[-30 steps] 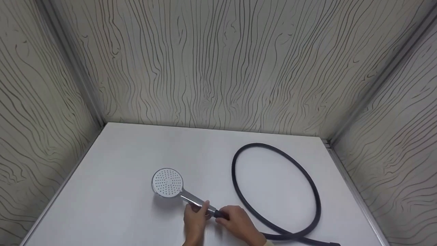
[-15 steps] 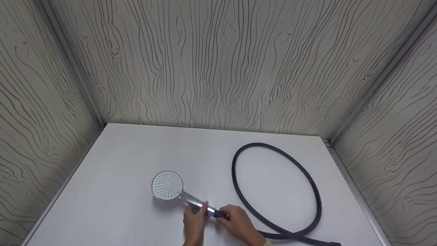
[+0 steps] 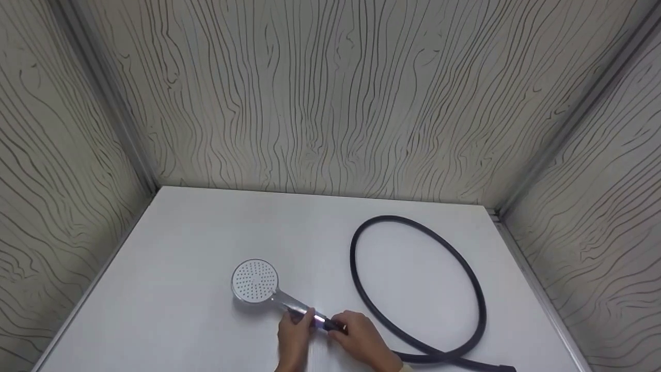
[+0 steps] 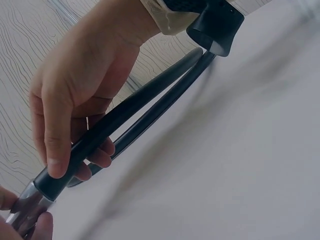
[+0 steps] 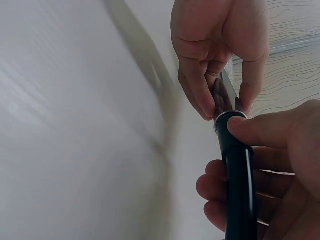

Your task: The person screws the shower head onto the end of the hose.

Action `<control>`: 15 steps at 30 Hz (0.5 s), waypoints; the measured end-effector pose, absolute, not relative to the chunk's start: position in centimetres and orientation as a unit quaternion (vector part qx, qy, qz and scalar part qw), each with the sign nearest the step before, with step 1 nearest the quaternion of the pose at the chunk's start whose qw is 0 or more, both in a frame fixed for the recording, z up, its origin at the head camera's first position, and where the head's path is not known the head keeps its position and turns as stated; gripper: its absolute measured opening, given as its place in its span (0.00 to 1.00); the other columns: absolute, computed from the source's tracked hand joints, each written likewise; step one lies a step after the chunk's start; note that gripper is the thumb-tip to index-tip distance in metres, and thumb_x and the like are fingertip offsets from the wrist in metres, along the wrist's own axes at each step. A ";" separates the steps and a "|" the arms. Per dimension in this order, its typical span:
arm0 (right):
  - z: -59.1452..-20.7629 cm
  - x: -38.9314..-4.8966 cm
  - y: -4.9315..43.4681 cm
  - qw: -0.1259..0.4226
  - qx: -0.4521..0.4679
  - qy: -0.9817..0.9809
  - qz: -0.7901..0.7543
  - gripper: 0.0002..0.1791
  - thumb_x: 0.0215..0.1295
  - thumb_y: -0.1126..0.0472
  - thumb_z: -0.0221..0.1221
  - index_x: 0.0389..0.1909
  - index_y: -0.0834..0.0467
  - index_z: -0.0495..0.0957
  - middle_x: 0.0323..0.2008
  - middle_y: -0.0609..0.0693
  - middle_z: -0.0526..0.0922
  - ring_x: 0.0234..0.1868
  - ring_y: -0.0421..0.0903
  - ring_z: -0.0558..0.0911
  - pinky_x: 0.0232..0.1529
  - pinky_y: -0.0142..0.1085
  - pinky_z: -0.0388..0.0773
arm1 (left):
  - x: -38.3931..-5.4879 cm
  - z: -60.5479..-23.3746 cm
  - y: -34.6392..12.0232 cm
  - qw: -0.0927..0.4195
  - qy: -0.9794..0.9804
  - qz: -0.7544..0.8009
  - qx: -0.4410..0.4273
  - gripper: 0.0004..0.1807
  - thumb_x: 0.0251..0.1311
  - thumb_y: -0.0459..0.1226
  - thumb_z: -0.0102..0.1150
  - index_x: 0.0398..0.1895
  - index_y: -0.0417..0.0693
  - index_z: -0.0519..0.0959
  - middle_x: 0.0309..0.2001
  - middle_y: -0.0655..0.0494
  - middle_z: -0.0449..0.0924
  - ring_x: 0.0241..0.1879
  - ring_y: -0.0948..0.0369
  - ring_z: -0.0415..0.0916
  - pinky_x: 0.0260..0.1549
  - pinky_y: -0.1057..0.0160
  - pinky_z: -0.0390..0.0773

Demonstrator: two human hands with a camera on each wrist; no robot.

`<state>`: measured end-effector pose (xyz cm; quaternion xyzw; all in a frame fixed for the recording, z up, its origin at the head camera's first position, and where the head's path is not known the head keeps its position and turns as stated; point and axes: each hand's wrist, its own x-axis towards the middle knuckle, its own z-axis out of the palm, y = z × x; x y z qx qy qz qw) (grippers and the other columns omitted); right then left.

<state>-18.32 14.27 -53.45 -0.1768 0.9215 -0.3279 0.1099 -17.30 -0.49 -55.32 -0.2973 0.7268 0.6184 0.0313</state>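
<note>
A chrome shower head (image 3: pixel 254 280) with a white, dotted spray face points up and to the left in the head view. My left hand (image 3: pixel 294 338) grips the lower part of its handle (image 3: pixel 289 300) between thumb and fingers. The black end of a shower hose (image 4: pixel 125 112) meets the handle's end, in line with it. Around that black end curl the thumb and fingers of my right hand (image 3: pixel 361 338). In the right wrist view, the right thumb presses right at the joint, and the black collar (image 5: pixel 232 135) sits against the handle's rim.
The black hose loops over the right side of the white table (image 3: pixel 206 222) and crosses itself near the front edge. Its other end (image 3: pixel 506 368) lies at the lower right. Wood-patterned panels (image 3: pixel 310 103) wall in the back and both sides.
The shower head has dipped slightly towards me and shifted a touch to the right. Both hands keep their holds, with only small finger movements at the joint. The hose loop stays put.
</note>
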 end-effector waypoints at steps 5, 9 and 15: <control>-53.5 -18.3 14.2 0.116 -0.173 0.921 -0.329 0.07 0.51 0.54 0.62 0.31 0.51 0.81 0.23 0.38 0.76 0.24 0.30 0.69 0.24 0.23 0.67 | -17.3 -55.5 -0.7 0.041 0.739 0.604 -0.294 0.27 0.53 0.47 0.58 0.47 0.33 0.70 0.35 0.47 0.79 0.36 0.57 0.77 0.43 0.54 0.72; -53.6 -18.3 14.1 0.125 -0.162 0.920 -0.333 0.07 0.52 0.54 0.62 0.31 0.51 0.81 0.24 0.38 0.77 0.24 0.30 0.70 0.25 0.24 0.68 | -17.3 -55.7 -0.9 0.060 0.737 0.607 -0.290 0.27 0.55 0.48 0.57 0.48 0.34 0.70 0.35 0.47 0.80 0.34 0.59 0.78 0.41 0.55 0.74; -53.6 -18.4 14.0 0.130 -0.161 0.922 -0.329 0.06 0.51 0.54 0.62 0.30 0.51 0.82 0.24 0.37 0.77 0.24 0.29 0.70 0.25 0.24 0.69 | -17.5 -55.9 -1.1 0.093 0.724 0.621 -0.287 0.28 0.57 0.48 0.55 0.51 0.35 0.68 0.35 0.49 0.81 0.33 0.61 0.79 0.38 0.59 0.75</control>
